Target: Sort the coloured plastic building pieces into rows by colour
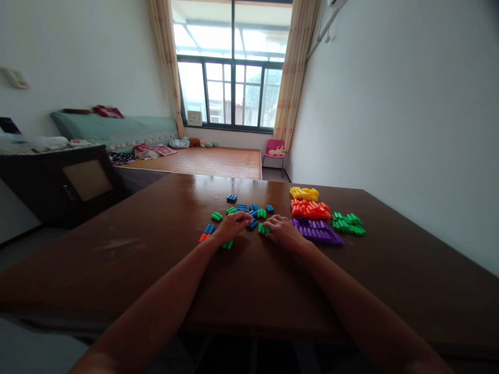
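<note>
Small ribbed plastic building blocks lie on the brown table. My left hand (234, 224) is closed, its thumb and fingertips pinched at a blue block (252, 225) in the middle of the loose pile. My right hand (284, 231) is palm down with bent fingers, and its fingertips are on a green block (263, 228). Partly under my left wrist is another green block (227, 244), beside a joined blue and orange piece (206, 233). Beyond my hands are more blue blocks (241, 208) and a green block (231, 210).
Right of my hands stand sorted groups: yellow blocks (304, 194), orange blocks (311, 209), purple blocks (319, 232) and green blocks (348, 224). The table (128, 275) runs to a far edge, with a bed (210, 161) and a pink chair (275, 147) behind it. A dark cabinet (50, 179) is at left.
</note>
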### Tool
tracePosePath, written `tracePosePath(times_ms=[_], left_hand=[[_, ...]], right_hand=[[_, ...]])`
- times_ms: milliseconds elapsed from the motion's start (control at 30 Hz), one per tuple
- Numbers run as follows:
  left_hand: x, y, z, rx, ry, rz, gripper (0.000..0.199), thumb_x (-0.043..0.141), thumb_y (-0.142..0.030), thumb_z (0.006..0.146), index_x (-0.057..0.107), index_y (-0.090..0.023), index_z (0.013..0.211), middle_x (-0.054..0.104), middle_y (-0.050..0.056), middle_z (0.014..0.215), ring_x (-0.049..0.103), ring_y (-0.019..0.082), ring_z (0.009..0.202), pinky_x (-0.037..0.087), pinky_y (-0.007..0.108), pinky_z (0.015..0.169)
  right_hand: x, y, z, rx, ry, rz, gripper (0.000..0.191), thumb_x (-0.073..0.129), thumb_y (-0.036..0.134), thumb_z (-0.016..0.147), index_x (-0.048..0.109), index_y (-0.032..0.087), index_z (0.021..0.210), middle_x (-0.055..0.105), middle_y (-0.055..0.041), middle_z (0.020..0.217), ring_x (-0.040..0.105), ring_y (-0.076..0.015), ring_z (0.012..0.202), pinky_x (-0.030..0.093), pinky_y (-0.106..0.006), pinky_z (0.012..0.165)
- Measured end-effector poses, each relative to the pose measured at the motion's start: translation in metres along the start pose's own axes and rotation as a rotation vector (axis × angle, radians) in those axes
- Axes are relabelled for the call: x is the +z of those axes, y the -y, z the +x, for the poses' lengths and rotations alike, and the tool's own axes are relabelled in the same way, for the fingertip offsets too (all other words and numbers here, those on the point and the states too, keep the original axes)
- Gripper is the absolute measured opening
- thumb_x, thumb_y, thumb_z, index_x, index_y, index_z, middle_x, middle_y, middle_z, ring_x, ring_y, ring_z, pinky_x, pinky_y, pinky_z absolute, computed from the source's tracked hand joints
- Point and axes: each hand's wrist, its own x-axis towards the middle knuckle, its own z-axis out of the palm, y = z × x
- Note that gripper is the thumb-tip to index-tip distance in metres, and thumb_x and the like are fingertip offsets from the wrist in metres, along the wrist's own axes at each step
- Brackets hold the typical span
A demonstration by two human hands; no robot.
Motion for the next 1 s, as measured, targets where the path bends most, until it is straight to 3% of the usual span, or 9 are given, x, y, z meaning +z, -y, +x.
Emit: tracePosePath(times_ms=[133, 233, 333, 433, 567, 667, 767, 900, 1000], left_hand=[[0.000, -0.001, -0.001, 0.009, 0.006, 0.011, 0.026, 0.061, -0.037, 0.082, 0.071, -0.017, 0.094, 0.070, 0.005, 0.088, 0.064, 0.019, 0.083, 0.052, 0.031, 0.075], [0.000, -0.002, -0.001, 0.011, 0.013, 0.019, 0.025, 0.060, -0.037, 0.082, 0.071, -0.017, 0.095, 0.070, 0.005, 0.088, 0.063, 0.018, 0.083, 0.052, 0.030, 0.075], [-0.001, -0.003, 0.000, 0.006, 0.017, 0.034, 0.024, 0.060, -0.036, 0.082, 0.071, -0.017, 0.093, 0.070, 0.004, 0.088, 0.064, 0.018, 0.083, 0.052, 0.030, 0.076], [-0.001, -0.003, 0.000, 0.010, 0.014, 0.040, 0.025, 0.060, -0.037, 0.082, 0.071, -0.017, 0.093, 0.071, 0.005, 0.088, 0.064, 0.019, 0.084, 0.052, 0.031, 0.078], [-0.002, 0.000, 0.001, -0.012, 0.021, 0.031, 0.029, 0.061, -0.042, 0.081, 0.071, -0.018, 0.093, 0.072, 0.004, 0.085, 0.065, 0.019, 0.080, 0.052, 0.031, 0.074], [-0.002, 0.003, 0.002, -0.017, 0.015, 0.013, 0.032, 0.062, -0.045, 0.080, 0.071, -0.017, 0.093, 0.072, 0.005, 0.087, 0.065, 0.019, 0.078, 0.053, 0.031, 0.070], [-0.002, 0.004, 0.002, -0.027, 0.017, 0.006, 0.033, 0.063, -0.047, 0.078, 0.072, -0.018, 0.092, 0.072, 0.005, 0.087, 0.066, 0.020, 0.079, 0.053, 0.030, 0.069], [-0.003, 0.006, 0.002, -0.032, 0.021, 0.007, 0.032, 0.063, -0.047, 0.078, 0.072, -0.019, 0.092, 0.072, 0.006, 0.088, 0.067, 0.021, 0.081, 0.053, 0.030, 0.068], [-0.004, 0.009, 0.002, -0.040, 0.007, 0.013, 0.033, 0.063, -0.047, 0.079, 0.071, -0.019, 0.094, 0.073, 0.006, 0.089, 0.067, 0.021, 0.082, 0.054, 0.030, 0.067]], right_hand=[[-0.006, -0.003, -0.004, -0.030, 0.006, 0.162, 0.051, 0.070, 0.036, 0.080, 0.056, 0.023, 0.127, 0.059, -0.0111, 0.123, 0.058, -0.0247, 0.111, 0.048, -0.041, 0.093], [-0.002, -0.002, -0.004, -0.099, -0.002, 0.275, 0.057, 0.069, 0.025, 0.077, 0.053, 0.021, 0.132, 0.053, -0.0124, 0.134, 0.054, -0.0238, 0.121, 0.046, -0.037, 0.099], [0.002, 0.004, -0.002, -0.087, 0.032, 0.269, 0.050, 0.063, 0.016, 0.077, 0.057, 0.018, 0.127, 0.060, -0.0131, 0.125, 0.057, -0.0241, 0.115, 0.046, -0.039, 0.098], [-0.001, 0.012, 0.000, -0.059, 0.049, 0.239, 0.039, 0.068, 0.023, 0.077, 0.063, 0.018, 0.116, 0.067, -0.0114, 0.109, 0.060, -0.0251, 0.103, 0.049, -0.041, 0.092], [-0.020, -0.005, 0.001, -0.023, -0.089, 0.291, 0.041, 0.075, 0.028, 0.072, 0.065, 0.021, 0.111, 0.066, -0.0080, 0.107, 0.059, -0.0236, 0.103, 0.049, -0.040, 0.091], [-0.042, -0.053, -0.015, 0.239, -0.313, 0.340, 0.041, 0.071, 0.031, 0.075, 0.063, 0.018, 0.114, 0.065, -0.0097, 0.110, 0.061, -0.0211, 0.099, 0.050, -0.037, 0.088], [-0.062, -0.117, -0.057, 0.626, -0.437, 0.207, 0.043, 0.069, 0.041, 0.076, 0.064, 0.015, 0.109, 0.066, -0.0119, 0.104, 0.063, -0.0214, 0.089, 0.051, -0.037, 0.083], [-0.074, -0.183, -0.124, 1.118, -0.400, -0.067, 0.045, 0.067, 0.053, 0.074, 0.069, 0.015, 0.100, 0.068, -0.0153, 0.097, 0.064, -0.0254, 0.090, 0.050, -0.038, 0.079], [-0.069, -0.197, -0.149, 1.342, -0.333, -0.159, 0.049, 0.066, 0.058, 0.072, 0.071, 0.018, 0.100, 0.067, -0.0193, 0.102, 0.063, -0.0320, 0.095, 0.049, -0.046, 0.080]])
